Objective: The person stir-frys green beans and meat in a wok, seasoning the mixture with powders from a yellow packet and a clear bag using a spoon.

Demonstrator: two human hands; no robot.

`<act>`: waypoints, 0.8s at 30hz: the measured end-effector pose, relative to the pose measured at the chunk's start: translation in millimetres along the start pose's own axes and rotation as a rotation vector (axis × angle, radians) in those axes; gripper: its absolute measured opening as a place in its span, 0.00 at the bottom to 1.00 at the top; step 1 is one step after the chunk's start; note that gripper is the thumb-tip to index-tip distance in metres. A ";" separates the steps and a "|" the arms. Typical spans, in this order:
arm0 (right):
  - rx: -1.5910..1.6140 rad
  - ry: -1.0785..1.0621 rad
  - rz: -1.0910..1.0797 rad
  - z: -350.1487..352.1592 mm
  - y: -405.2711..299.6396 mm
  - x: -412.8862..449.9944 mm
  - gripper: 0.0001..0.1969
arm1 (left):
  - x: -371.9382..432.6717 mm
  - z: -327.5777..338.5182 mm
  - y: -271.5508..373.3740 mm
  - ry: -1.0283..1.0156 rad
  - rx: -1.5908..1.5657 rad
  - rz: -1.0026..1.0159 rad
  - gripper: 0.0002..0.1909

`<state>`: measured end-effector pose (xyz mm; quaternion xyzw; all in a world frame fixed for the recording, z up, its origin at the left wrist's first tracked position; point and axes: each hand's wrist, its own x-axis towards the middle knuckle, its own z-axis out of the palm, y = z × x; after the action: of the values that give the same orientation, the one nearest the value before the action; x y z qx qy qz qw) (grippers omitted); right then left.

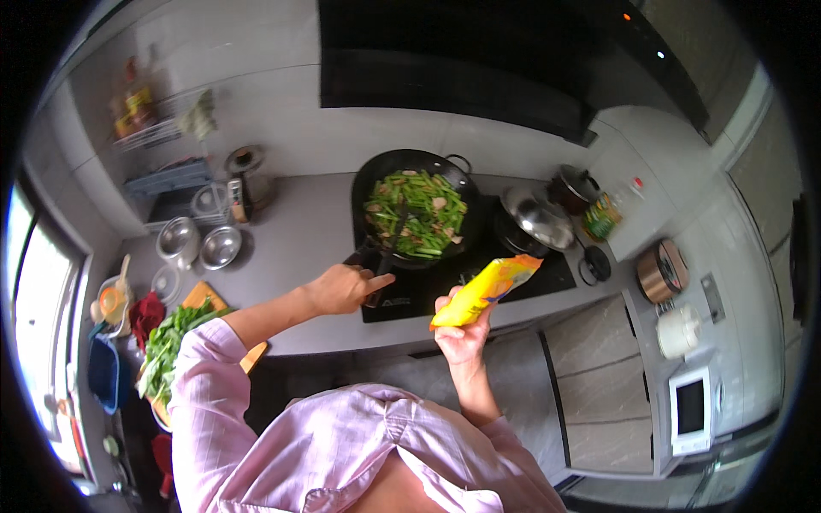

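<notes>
Below the wok's near rim, my left hand (343, 288) is closed around the dark handle of a cooking spatula (401, 221), its index finger pointing right. The spatula's far end lies among chopped green vegetables and pale pieces, perhaps meat (420, 240), in a black wok (471, 199). The wok's own handle (364, 258) sits just beyond my left hand. To the right, my right hand (463, 336) grips a yellow plastic packet (481, 294) with orange ends. It is held up in front of the counter's edge, tilted, its upper end to the right; it bears writing.
A lidded pot (535, 221) stands right of the wok on the black cooktop (539, 282). Leafy greens (168, 346) lie on a wooden cutting board (204, 295) at left. Two metal bowls (221, 247) stand behind. The range hood (449, 77) overhangs the back.
</notes>
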<state>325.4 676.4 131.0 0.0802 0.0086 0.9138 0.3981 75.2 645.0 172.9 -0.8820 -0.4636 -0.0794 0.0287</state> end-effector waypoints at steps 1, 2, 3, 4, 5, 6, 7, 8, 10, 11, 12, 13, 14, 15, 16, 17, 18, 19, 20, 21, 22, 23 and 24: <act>0.026 0.011 0.047 -0.1 7.8 0.7 0.25 | -4.5 -11.8 8.3 -0.004 0.012 -0.043 0.28; 0.018 0.041 0.076 3.2 15.8 0.0 0.26 | -6.8 -23.9 18.1 0.016 -0.233 -0.115 0.28; 0.004 0.069 0.114 6.4 24.6 0.0 0.26 | -10.3 -34.8 27.2 0.053 -0.475 -0.196 0.29; 0.011 0.086 0.155 8.5 32.2 0.3 0.26 | -13.0 -41.7 34.0 0.071 -0.585 -0.236 0.31; -0.056 0.124 0.177 11.2 38.2 0.9 0.27 | -16.1 -47.9 39.0 0.097 -0.694 -0.283 0.33; 0.004 0.077 0.240 4.7 37.1 -1.4 0.28 | -14.1 -58.5 47.4 0.165 -0.759 -0.331 0.36; -0.025 0.013 0.313 -1.9 39.2 1.5 0.32 | -16.9 -67.5 54.0 0.241 -0.818 -0.394 0.38; -0.119 0.070 0.323 -6.5 44.1 3.3 0.32 | -20.6 -73.2 57.6 0.334 -0.715 -0.401 0.40; -0.241 0.146 0.359 3.9 64.3 9.9 0.31 | -27.2 -86.7 58.7 0.449 -0.613 -0.406 0.45; -0.269 0.203 0.350 -2.7 67.1 10.6 0.30 | -27.4 -100.8 58.9 0.484 -0.602 -0.429 0.45; -0.276 0.198 0.385 -8.2 73.8 13.0 0.28 | -29.2 -115.4 56.0 0.468 -0.634 -0.476 0.44; -0.282 0.195 0.419 -11.6 83.8 14.3 0.27 | -32.8 -126.9 51.9 0.452 -0.669 -0.523 0.44; -0.321 0.179 0.431 -11.7 93.2 16.3 0.26 | -32.4 -132.9 45.4 0.477 -0.703 -0.599 0.44; -0.321 0.175 0.461 -12.9 99.8 18.5 0.26 | -29.9 -136.7 41.2 0.501 -0.741 -0.671 0.43; -0.293 0.166 0.465 -13.4 105.6 21.4 0.25 | -25.9 -143.9 42.3 0.476 -0.582 -0.704 0.42; -0.267 0.158 0.467 -13.0 111.1 23.9 0.25 | -17.7 -138.5 40.1 0.335 -0.382 -0.697 0.41; -0.268 0.147 0.424 -7.8 111.0 26.9 0.25 | -2.1 -125.3 41.5 0.186 -0.325 -0.701 0.38; -0.265 0.146 0.420 -4.8 109.4 31.6 0.25 | 5.8 -136.6 45.3 -0.194 -0.572 -0.607 0.35; -0.245 0.143 0.372 -6.7 104.8 37.0 0.25 | 15.6 -120.7 41.0 -0.177 -0.501 -0.487 0.35; -0.225 0.136 0.323 -7.0 98.1 41.5 0.25 | 26.8 -122.4 41.9 -0.176 -0.356 -0.448 0.34; -0.214 0.098 0.367 -2.7 95.2 45.0 0.25 | 27.0 -131.8 40.8 -0.082 -0.231 -0.449 0.35; -0.231 0.130 0.336 -1.3 94.2 47.2 0.25 | 25.3 -141.1 38.3 0.009 -0.104 -0.448 0.35; -0.264 0.142 0.324 0.4 93.7 46.8 0.24 | 21.1 -153.4 33.9 -0.022 -0.235 -0.491 0.34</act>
<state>226.0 646.5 145.4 -0.0367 -0.0960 0.9623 0.2517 97.4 623.9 328.4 -0.7413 -0.6515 -0.1276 -0.0987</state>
